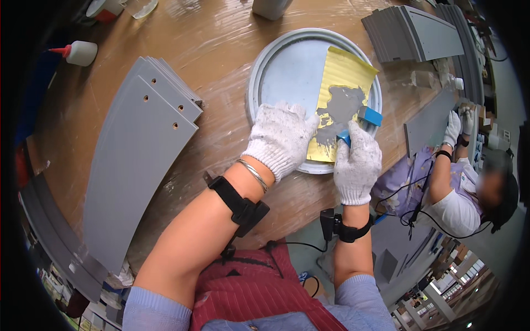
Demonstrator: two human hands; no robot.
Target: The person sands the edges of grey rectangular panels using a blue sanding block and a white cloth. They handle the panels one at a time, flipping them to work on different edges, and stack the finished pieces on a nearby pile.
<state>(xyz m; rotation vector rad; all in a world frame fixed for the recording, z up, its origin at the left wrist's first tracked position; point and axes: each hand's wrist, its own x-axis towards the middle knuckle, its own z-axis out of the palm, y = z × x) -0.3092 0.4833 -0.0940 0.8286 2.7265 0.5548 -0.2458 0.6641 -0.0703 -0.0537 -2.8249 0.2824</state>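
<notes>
A round light-grey lid (287, 66) lies on the table in front of me. On its right half rests a ridged yellow sheet (345, 62), smeared with a patch of grey paste (343, 105). My left hand (282, 132), in a white knit glove, presses on the lid and the sheet's left edge, thumb apart from the fingers. My right hand (359, 163), gloved too, pinches a small blue scraper (343, 137) at the lower edge of the paste. Its blade is mostly hidden. Beside it, a blue block-shaped piece (370, 116) sits at the sheet's right edge.
Curved grey panels with holes (141, 138) are stacked at left; more grey panels (411, 36) stand at far right. A white bottle with red nozzle (81, 53) and a grey container (271, 7) are farther back. Another gloved person (452, 182) works at right by a grey panel (428, 124).
</notes>
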